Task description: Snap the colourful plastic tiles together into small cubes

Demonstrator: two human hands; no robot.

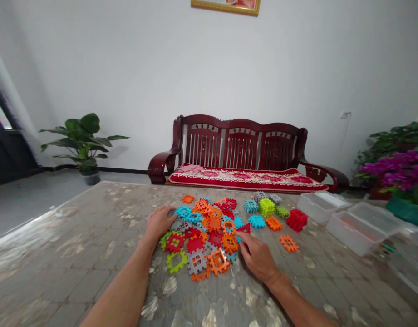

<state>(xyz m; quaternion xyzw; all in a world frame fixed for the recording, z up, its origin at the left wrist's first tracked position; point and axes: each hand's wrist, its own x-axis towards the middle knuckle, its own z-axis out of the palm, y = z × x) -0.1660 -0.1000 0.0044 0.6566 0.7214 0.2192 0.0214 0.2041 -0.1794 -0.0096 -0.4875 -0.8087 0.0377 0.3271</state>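
A heap of flat, toothed plastic tiles (209, 236) in orange, red, blue, green and grey lies on the patterned table (76, 254). My left hand (159, 223) rests at the heap's left edge, fingers curled over a blue tile (182, 211). My right hand (256, 258) lies at the heap's right edge, its fingertips touching red and orange tiles; the fingers are partly bent. Assembled cubes stand further right: a green cube (266, 207), a red cube (297, 220), blue and grey ones beside them.
Clear plastic boxes (358, 225) stand at the table's right side. Behind the table is a dark wooden bench (243, 152) with a red cushion. A potted plant (83, 141) stands at the left, purple flowers (399, 170) at the right.
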